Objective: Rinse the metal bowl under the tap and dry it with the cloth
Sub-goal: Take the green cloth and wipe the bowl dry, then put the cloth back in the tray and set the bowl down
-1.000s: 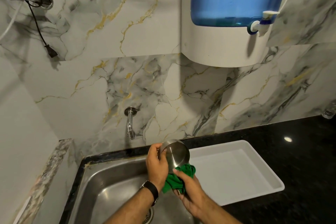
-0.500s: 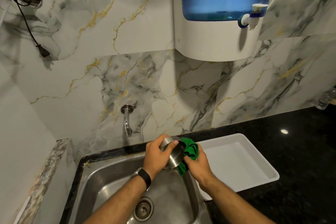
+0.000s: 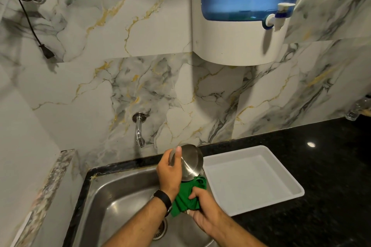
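My left hand [image 3: 169,172] grips the metal bowl [image 3: 190,163] by its rim, thumb on the outer wall, with the bowl tipped on its side above the right part of the steel sink [image 3: 112,202]. Its steel underside faces me. Just below the bowl, my right hand [image 3: 202,206] clutches the bunched green cloth [image 3: 186,196], whose top edge touches the bowl's lower edge. The wall tap [image 3: 139,129] is up and to the left; no water runs from it.
A white tray [image 3: 261,150] lies on the black counter [image 3: 331,166] right of the sink. A blue-and-white water dispenser [image 3: 241,26] hangs on the marble wall above. A plastic bottle [image 3: 359,108] lies at the far right. The sink drain [image 3: 160,228] sits between my forearms.
The cloth has slid from the bowl's right side to beneath it, my right hand dropping lower. The bowl has turned so its underside faces me.
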The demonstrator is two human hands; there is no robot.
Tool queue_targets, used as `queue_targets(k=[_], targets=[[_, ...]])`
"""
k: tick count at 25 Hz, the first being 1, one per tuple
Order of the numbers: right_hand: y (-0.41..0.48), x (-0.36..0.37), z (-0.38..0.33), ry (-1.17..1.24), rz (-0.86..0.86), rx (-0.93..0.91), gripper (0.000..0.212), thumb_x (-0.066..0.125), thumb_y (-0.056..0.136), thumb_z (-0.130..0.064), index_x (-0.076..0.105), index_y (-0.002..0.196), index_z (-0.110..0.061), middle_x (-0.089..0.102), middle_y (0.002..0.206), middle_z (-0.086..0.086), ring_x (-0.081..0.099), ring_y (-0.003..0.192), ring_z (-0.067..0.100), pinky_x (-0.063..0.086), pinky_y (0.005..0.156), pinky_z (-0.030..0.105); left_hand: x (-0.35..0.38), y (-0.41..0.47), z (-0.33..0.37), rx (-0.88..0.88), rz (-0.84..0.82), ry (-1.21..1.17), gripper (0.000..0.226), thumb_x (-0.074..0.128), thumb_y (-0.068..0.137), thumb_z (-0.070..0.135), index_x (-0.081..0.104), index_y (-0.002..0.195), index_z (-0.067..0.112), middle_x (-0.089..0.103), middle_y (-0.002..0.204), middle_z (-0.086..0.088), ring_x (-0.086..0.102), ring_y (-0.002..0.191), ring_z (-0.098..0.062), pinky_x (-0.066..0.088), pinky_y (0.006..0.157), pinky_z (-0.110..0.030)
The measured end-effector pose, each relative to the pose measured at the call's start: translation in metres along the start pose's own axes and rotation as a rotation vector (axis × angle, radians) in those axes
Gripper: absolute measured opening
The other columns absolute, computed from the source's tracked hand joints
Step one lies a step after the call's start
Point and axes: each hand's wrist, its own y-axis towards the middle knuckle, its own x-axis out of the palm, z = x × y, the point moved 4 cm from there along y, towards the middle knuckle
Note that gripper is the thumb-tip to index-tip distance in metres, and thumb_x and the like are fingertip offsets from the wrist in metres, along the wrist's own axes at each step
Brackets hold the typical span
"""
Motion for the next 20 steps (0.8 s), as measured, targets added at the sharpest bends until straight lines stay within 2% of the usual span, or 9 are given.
queue_targets(k=[2, 4, 6, 8, 10, 12, 14, 17, 20], targets=[[0.0, -0.006, -0.004, 0.081, -0.043, 0.053, 0.054, 0.051, 0.083, 0.013, 0.063, 0.136, 0.012, 0.068, 0.134, 0.038, 0.067, 0.124, 0.05, 0.049, 0.114, 0.064, -0.005, 0.005, -0.011, -0.203, 0.056, -0.083, 0.049, 0.063, 0.098, 0.061, 0.077, 0.087, 0.015, 0.077, 0.089, -0.011, 0.07, 0.086, -0.015, 0.056, 0.076, -0.026], [0.0, -0.015, -0.008, 0.106, -0.088, 0.073, 0.044, 0.068, 0.091, 0.006, 0.066, 0.134, 0.012, 0.066, 0.137, 0.037, 0.064, 0.131, 0.051, 0.047, 0.115, 0.065, -0.008, 0.007, -0.019, -0.428, 0.083, -0.176, 0.039, 0.065, 0.1, 0.055, 0.081, 0.092, 0.021, 0.082, 0.097, -0.006, 0.075, 0.095, -0.023, 0.059, 0.08, -0.036], [-0.001, -0.031, -0.013, 0.042, -0.088, 0.083, 0.052, 0.087, 0.081, 0.004, 0.07, 0.13, 0.013, 0.064, 0.138, 0.038, 0.065, 0.129, 0.052, 0.054, 0.107, 0.064, -0.013, 0.006, -0.026, -0.577, 0.094, -0.249, 0.036, 0.064, 0.101, 0.053, 0.08, 0.097, 0.02, 0.082, 0.103, -0.007, 0.076, 0.097, -0.027, 0.06, 0.08, -0.038], [-0.002, -0.056, -0.021, -0.026, -0.026, 0.095, 0.074, 0.094, 0.062, 0.013, 0.067, 0.131, 0.015, 0.064, 0.137, 0.04, 0.068, 0.124, 0.054, 0.06, 0.095, 0.063, -0.022, 0.006, -0.031, -0.644, 0.1, -0.255, 0.033, 0.064, 0.102, 0.052, 0.075, 0.099, 0.02, 0.078, 0.11, -0.01, 0.073, 0.101, -0.029, 0.058, 0.082, -0.039], [-0.007, -0.082, -0.035, -0.019, 0.031, 0.119, 0.079, 0.084, 0.061, 0.017, 0.062, 0.137, 0.013, 0.063, 0.138, 0.042, 0.067, 0.124, 0.056, 0.059, 0.095, 0.066, -0.031, 0.003, -0.037, -0.676, 0.099, -0.222, 0.033, 0.063, 0.102, 0.051, 0.072, 0.103, 0.019, 0.076, 0.117, -0.013, 0.07, 0.108, -0.033, 0.058, 0.09, -0.042], [-0.012, -0.106, -0.055, 0.005, 0.101, 0.115, 0.069, 0.064, 0.074, 0.011, 0.056, 0.143, 0.01, 0.061, 0.14, 0.042, 0.064, 0.127, 0.058, 0.054, 0.103, 0.069, -0.038, 0.001, -0.044, -0.704, 0.095, -0.215, 0.036, 0.062, 0.103, 0.05, 0.069, 0.112, 0.016, 0.073, 0.124, -0.016, 0.068, 0.118, -0.038, 0.057, 0.105, -0.051], [-0.015, -0.13, -0.08, 0.016, 0.16, 0.1, 0.062, 0.05, 0.082, 0.004, 0.054, 0.144, 0.008, 0.061, 0.14, 0.041, 0.063, 0.128, 0.058, 0.052, 0.104, 0.071, -0.041, -0.003, -0.052, -0.724, 0.075, -0.226, 0.044, 0.061, 0.104, 0.049, 0.067, 0.126, 0.011, 0.07, 0.128, -0.018, 0.066, 0.122, -0.041, 0.054, 0.111, -0.055], [-0.019, -0.162, -0.126, -0.06, 0.23, 0.05, 0.057, 0.046, 0.086, 0.001, 0.056, 0.142, 0.006, 0.064, 0.138, 0.039, 0.064, 0.128, 0.055, 0.056, 0.1, 0.068, -0.043, -0.008, -0.066, -0.743, 0.035, -0.253, 0.053, 0.061, 0.105, 0.047, 0.063, 0.14, 0.007, 0.07, 0.128, -0.019, 0.067, 0.115, -0.038, 0.059, 0.096, -0.05], [-0.018, -0.19, -0.177, -0.312, 0.379, -0.019, 0.044, 0.046, 0.1, -0.002, 0.057, 0.141, 0.006, 0.067, 0.135, 0.036, 0.063, 0.131, 0.051, 0.05, 0.109, 0.068, -0.046, -0.014, -0.08, -0.785, 0.001, -0.275, 0.048, 0.06, 0.105, 0.047, 0.069, 0.133, 0.01, 0.074, 0.125, -0.018, 0.071, 0.105, -0.034, 0.057, 0.074, -0.041]])
